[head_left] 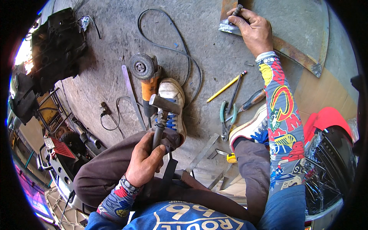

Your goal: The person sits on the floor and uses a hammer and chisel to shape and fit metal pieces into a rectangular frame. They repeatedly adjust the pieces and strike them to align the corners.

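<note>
My left hand (145, 163) is wrapped round the handle of a hammer (165, 104), whose steel head is raised above my left shoe. At the far right, my right hand (256, 32) pinches a short, bolt-like metal rod (238, 10) with a wider top. The rod stands tilted over the corner of a rusty angle-iron frame (292, 53) that lies on the floor. My fingers hide the rod's lower end, so I cannot tell whether it touches the metal. Bright scraped metal shows at that corner.
An orange angle grinder (148, 90) lies beside my left shoe, its black cord (168, 21) looped behind. Between my feet are a yellow pencil (227, 86), green-handled pliers (225, 119), a screwdriver (252, 100) and a tape measure (231, 158). Dark vehicle parts (57, 46) stand left.
</note>
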`<action>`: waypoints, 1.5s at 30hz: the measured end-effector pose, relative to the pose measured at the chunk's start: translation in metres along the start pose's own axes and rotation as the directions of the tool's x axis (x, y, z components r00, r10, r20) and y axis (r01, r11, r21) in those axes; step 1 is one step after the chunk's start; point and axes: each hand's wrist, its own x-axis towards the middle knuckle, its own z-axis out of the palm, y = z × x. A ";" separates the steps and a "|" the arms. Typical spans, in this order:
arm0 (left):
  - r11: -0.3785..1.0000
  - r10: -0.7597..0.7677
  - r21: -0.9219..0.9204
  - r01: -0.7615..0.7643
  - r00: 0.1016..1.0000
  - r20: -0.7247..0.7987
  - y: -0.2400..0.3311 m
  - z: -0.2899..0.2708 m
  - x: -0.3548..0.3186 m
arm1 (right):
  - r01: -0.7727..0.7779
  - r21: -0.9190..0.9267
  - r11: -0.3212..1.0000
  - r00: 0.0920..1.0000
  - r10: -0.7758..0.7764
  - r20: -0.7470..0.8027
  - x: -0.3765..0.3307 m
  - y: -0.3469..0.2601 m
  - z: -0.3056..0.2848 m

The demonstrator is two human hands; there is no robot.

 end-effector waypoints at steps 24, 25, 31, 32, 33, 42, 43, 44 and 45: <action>1.000 -0.002 -0.006 0.002 1.000 0.003 -0.004 -0.001 0.001 | 0.071 -0.058 0.996 0.997 -0.069 0.030 -0.001 0.000 -0.001; 1.000 -0.019 0.003 0.019 1.000 -0.006 -0.004 -0.002 0.001 | 0.069 -0.054 0.996 0.997 -0.068 0.034 -0.002 0.000 -0.001; 1.000 0.001 -0.007 -0.001 1.000 -0.005 -0.006 -0.002 0.002 | 0.153 -0.069 0.986 0.988 -0.154 -0.011 -0.002 0.005 0.005; 0.999 0.027 -0.024 -0.028 1.000 -0.011 -0.006 0.000 0.002 | 0.183 -0.085 0.979 0.982 -0.186 -0.031 -0.002 0.006 0.006; 0.999 0.038 -0.029 -0.039 0.999 -0.031 -0.006 0.002 0.003 | 0.178 -0.120 0.977 0.982 -0.184 -0.044 -0.002 0.007 0.007; 0.690 0.712 0.301 -0.659 0.693 -0.115 0.039 0.039 0.045 | 0.393 -0.230 0.890 0.910 -0.413 -0.044 -0.005 0.004 0.012; 0.627 0.763 0.358 -0.692 0.638 -0.103 0.049 0.043 0.055 | 0.402 -0.242 0.883 0.905 -0.423 -0.039 -0.005 0.004 0.011; 0.591 0.793 0.370 -0.716 0.601 -0.104 0.057 0.049 0.065 | 0.426 -0.218 0.878 0.895 -0.444 -0.038 -0.004 0.004 0.011; 0.559 0.819 0.383 -0.735 0.562 -0.116 0.065 0.056 0.076 | 0.433 -0.210 0.877 0.892 -0.450 -0.041 -0.004 0.004 0.011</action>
